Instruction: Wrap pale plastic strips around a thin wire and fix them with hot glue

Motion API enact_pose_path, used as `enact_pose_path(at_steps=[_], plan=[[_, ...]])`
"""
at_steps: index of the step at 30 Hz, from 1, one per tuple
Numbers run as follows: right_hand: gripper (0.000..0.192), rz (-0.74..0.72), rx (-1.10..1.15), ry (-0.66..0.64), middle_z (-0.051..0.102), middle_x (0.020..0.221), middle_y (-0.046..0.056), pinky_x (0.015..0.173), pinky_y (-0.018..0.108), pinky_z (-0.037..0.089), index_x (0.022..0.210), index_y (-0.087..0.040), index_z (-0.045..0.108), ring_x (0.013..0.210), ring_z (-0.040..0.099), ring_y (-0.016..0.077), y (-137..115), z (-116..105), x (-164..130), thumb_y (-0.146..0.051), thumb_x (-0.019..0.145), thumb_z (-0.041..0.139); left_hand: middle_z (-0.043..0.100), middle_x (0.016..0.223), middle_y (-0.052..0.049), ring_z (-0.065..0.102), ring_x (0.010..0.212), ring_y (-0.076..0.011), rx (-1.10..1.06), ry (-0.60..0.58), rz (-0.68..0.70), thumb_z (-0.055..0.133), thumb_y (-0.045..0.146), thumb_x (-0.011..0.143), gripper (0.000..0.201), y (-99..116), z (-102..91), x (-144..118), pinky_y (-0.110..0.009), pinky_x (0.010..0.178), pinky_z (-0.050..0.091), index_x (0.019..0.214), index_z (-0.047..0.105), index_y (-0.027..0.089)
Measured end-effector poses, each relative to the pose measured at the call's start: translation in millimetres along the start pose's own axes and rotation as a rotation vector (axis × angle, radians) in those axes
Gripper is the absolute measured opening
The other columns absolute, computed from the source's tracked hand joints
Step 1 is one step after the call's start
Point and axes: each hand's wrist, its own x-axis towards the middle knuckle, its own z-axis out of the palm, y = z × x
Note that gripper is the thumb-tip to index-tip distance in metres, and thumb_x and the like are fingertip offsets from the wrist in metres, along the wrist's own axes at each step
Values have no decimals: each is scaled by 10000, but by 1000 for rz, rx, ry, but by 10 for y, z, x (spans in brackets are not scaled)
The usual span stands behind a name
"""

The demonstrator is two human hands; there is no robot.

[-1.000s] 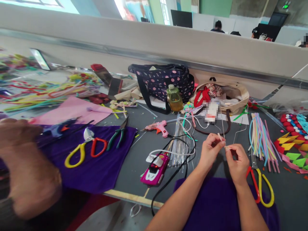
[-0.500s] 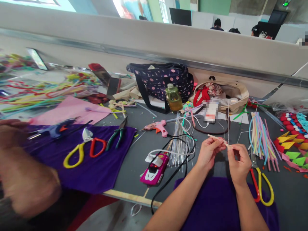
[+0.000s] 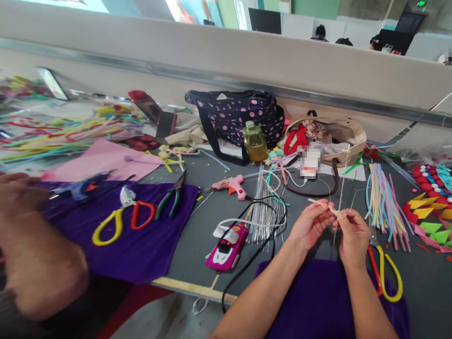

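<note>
My left hand (image 3: 310, 227) pinches a short cream pipe cleaner (image 3: 315, 202), whose free end points up and left. My right hand (image 3: 354, 235) is closed on its other end, thumb and forefinger pressed together. A thin pale wire (image 3: 343, 179) stands nearly upright at the right fingertips, crossing the cream piece there; whether it is twisted around it I cannot tell. Both hands are above the grey table, just beyond a purple cloth (image 3: 310, 301). Right of my right hand lie scissors with red and yellow handles (image 3: 391, 280) and a bundle of pastel pipe cleaners (image 3: 386, 202).
A pink glue gun (image 3: 231, 186), a magenta device (image 3: 229, 247) with cords and silver wires (image 3: 263, 221) lie to the left. Behind stand a bottle (image 3: 254, 143), a dotted bag (image 3: 236, 115) and a beige bag (image 3: 348, 146). A co-worker's arm (image 3: 38, 254) is at far left.
The wire has tilted to the right at its top and shows more length. My hands have shifted slightly to the right, still pinching the cream pipe cleaner.
</note>
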Motion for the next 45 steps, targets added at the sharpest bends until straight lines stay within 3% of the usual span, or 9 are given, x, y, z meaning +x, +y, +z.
enact_pose_path(at_steps=[5, 8, 13, 18, 22, 30, 38, 45], plan=[[180, 116, 82, -35, 572, 663, -15, 478, 214, 434, 782, -153, 619, 523, 509, 90, -6, 22, -12, -310, 757, 704, 684, 805, -25, 632, 618, -78, -19, -26, 7, 735, 107, 698, 173, -14, 18, -15, -170, 615, 533, 842, 639, 124], [154, 88, 65, -62, 573, 676, -16, 488, 219, 443, 779, -163, 614, 529, 512, 92, -18, 31, -27, -296, 774, 689, 671, 781, -15, 604, 567, -63, -4, -37, 6, 757, 127, 684, 205, -2, 33, -23, -155, 566, 513, 851, 638, 126], [98, -162, -166, -56, 565, 766, -3, 535, 243, 467, 787, -180, 611, 595, 534, 109, -51, -16, -33, -266, 816, 646, 664, 801, -17, 607, 591, -61, 75, -26, 20, 800, 189, 655, 305, -2, 47, -19, -156, 579, 517, 901, 629, 126], [37, -462, -518, -44, 580, 809, 30, 600, 266, 480, 819, -191, 613, 725, 569, 151, -54, -93, -12, -201, 848, 592, 567, 563, 31, 530, 476, -66, 276, 46, 205, 809, 301, 636, 290, -37, 71, -29, -177, 491, 479, 706, 585, 130], [85, -687, -707, -128, 608, 824, 43, 646, 276, 497, 897, -205, 601, 740, 586, 154, -34, -114, -2, -149, 863, 547, 587, 586, 13, 527, 490, -78, 414, 79, 304, 813, 331, 603, 304, -34, 94, -34, -195, 486, 460, 701, 623, 116], [158, -906, -954, -214, 658, 835, 77, 668, 289, 498, 977, -200, 598, 757, 635, 181, -9, -134, -7, -120, 865, 522, 584, 545, 7, 483, 466, -73, 605, 120, 413, 792, 337, 606, 259, -13, 77, -3, -195, 481, 398, 644, 653, 122], [106, -691, -741, -189, 619, 827, 53, 662, 287, 502, 914, -206, 604, 755, 604, 164, -30, -101, -24, -153, 869, 525, 617, 589, -13, 473, 460, -69, 598, 147, 418, 735, 278, 628, 156, 2, 100, -33, -186, 457, 392, 639, 697, 127], [113, -255, -345, -85, 580, 766, 13, 567, 262, 492, 782, -185, 608, 648, 574, 138, -49, -17, -33, -281, 842, 602, 609, 621, -19, 517, 520, -86, 348, 65, 198, 776, 303, 600, 224, -12, 87, -26, -206, 508, 457, 671, 680, 114]])
